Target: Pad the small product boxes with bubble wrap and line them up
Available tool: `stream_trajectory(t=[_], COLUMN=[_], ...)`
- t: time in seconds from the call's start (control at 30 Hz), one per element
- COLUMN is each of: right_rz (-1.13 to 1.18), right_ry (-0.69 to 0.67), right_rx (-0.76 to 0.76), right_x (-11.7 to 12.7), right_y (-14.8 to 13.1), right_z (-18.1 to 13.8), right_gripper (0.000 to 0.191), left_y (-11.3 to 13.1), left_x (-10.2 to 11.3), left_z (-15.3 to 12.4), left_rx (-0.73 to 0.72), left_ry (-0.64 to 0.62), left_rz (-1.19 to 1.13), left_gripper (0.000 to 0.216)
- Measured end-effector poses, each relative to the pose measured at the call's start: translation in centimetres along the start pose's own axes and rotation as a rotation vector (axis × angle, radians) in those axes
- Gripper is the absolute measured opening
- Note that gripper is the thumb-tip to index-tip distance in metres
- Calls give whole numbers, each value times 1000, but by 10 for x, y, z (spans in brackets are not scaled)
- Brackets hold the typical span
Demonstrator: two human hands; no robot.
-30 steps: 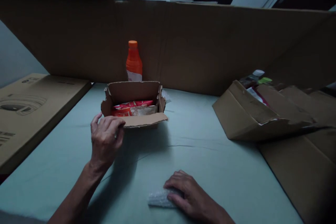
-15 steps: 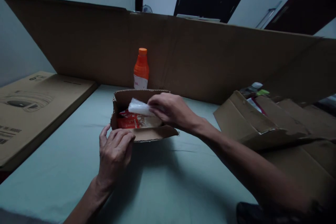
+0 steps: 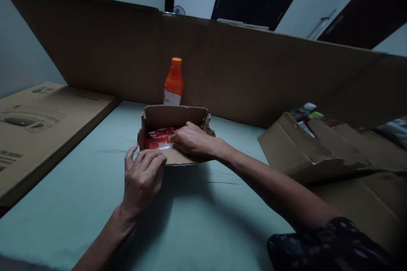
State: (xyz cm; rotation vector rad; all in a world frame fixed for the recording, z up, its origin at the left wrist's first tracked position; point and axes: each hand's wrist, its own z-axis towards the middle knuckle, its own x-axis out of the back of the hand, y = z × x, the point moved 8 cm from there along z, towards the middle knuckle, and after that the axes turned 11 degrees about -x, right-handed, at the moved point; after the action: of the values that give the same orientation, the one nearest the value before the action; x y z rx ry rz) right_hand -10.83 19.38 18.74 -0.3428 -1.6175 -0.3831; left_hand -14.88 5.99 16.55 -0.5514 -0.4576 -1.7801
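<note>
Brown, likely stiff and light, the box point(image 3: 176, 115) is standing before the bottle point(image 3: 174, 81), its flap point(image 3: 183, 159) seeming good to hold. The left hand point(image 3: 144, 174) is pinching it; the right hand point(image 3: 194, 140) is curling inside, any grip hidden.

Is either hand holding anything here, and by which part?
Left hand: the open box, by the left end of its front flap. Right hand: inside the box; any hold is hidden.
</note>
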Motion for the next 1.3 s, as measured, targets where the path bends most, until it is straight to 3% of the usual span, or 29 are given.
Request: stream_trajectory(t=[0.17,0.23,0.3,0.4,0.5,0.57,0.67,0.77,0.9,1.0,1.17,1.23,1.3], right_rz=[348,518,653,805,902,931,938,909,881,812,831,858,858], right_ry=[565,759,858,808,630,559,557,592,671,745,730,727,749], right_rx=[-176,-298,-430,-552,-508,-475,-491,-536,-674,-714,-453,-412,-438], right_x=[47,43,20,-31,-72,-84,-84,-82,-84,-78,-67,-65,-64], right_y=[61,89,111,122,108,97,91,95,102,86,22,11,14], right_z=[-64,-100,-127,-132,-103,-82,-71,-97,-167,-204,-189,-183,-189], right_gripper=[16,16,16,25,52,61,51,34,20,14,34,38,38], left_y=[-12,-20,-32,-56,-73,-77,-78,-65,-22,2,-9,-14,-11], left_x=[11,20,23,1,-39,-57,-63,-64,-73,-63,12,30,27], left_z=[-1,-8,-19,-39,-57,-60,-56,-45,-38,-59,-113,-115,-106], left_rx=[30,114,241,519,780,869,934,929,896,975,1175,1170,1124], left_ry=[84,163,227,215,148,146,181,193,138,101,242,294,300], left_rz=[9,-6,-55,-248,-536,-681,-733,-754,-931,-982,-698,-636,-674], left_gripper=[39,53,63,70,69,65,58,55,58,59,55,51,48])
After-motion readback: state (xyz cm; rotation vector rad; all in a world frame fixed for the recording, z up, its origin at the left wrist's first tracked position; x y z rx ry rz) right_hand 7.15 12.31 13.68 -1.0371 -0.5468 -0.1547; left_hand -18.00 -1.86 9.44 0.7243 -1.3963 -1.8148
